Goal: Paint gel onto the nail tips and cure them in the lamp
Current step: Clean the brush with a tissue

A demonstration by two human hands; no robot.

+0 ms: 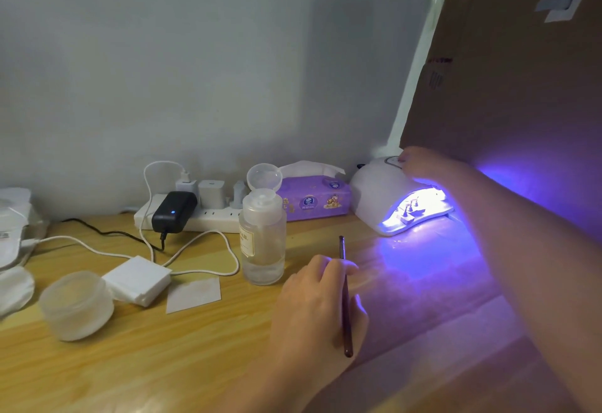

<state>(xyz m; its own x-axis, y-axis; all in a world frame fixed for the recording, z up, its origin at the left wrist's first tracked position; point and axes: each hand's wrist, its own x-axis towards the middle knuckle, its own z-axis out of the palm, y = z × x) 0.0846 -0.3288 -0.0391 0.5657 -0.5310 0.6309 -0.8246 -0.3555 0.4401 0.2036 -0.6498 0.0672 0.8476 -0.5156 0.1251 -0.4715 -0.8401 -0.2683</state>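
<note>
A white curing lamp (pixel 378 191) stands at the back right of the wooden table (pixel 163 363), lit violet inside. Nail tips on small stands (pixel 408 209) sit in its glowing mouth. My right hand (pixel 423 163) rests on top of the lamp, fingers touching its control panel. My left hand (pixel 316 302) lies on the table in front and holds a thin dark gel brush (pixel 346 298), its bristle end pointing away toward the lamp.
A clear bottle (pixel 262 236) with its flip cap open stands left of the brush. A frosted jar (pixel 76 305), white pad stack (pixel 138 279), power strip (pixel 195 217) with cables, and purple tissue box (pixel 314 199) fill the left. A cardboard sheet (pixel 508 87) leans behind the lamp.
</note>
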